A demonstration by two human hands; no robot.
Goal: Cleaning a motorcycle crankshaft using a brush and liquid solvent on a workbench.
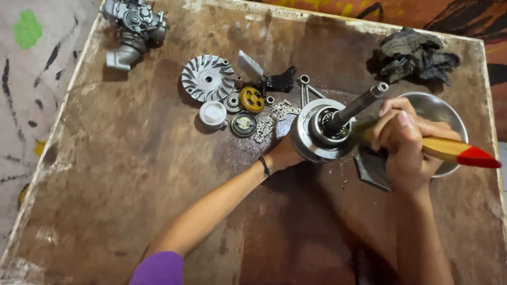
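My left hand (284, 154) reaches under a round metal hub with a long splined shaft (322, 128) and holds it up above the wooden table (149, 172). My right hand (404, 143) grips a paintbrush with a yellow wooden handle and red tip (458, 151), its bristle end against the hub near the base of the shaft. The fingers of the left hand are mostly hidden behind the hub.
A steel bowl (437, 108) sits behind my right hand. A finned pulley disc (207, 78), a brass gear (252, 99), a white cup-shaped part (213, 113), a chain (271, 117) and small parts lie mid-table. A carburetor (132, 23) is far left, a dark rag (417, 55) far right.
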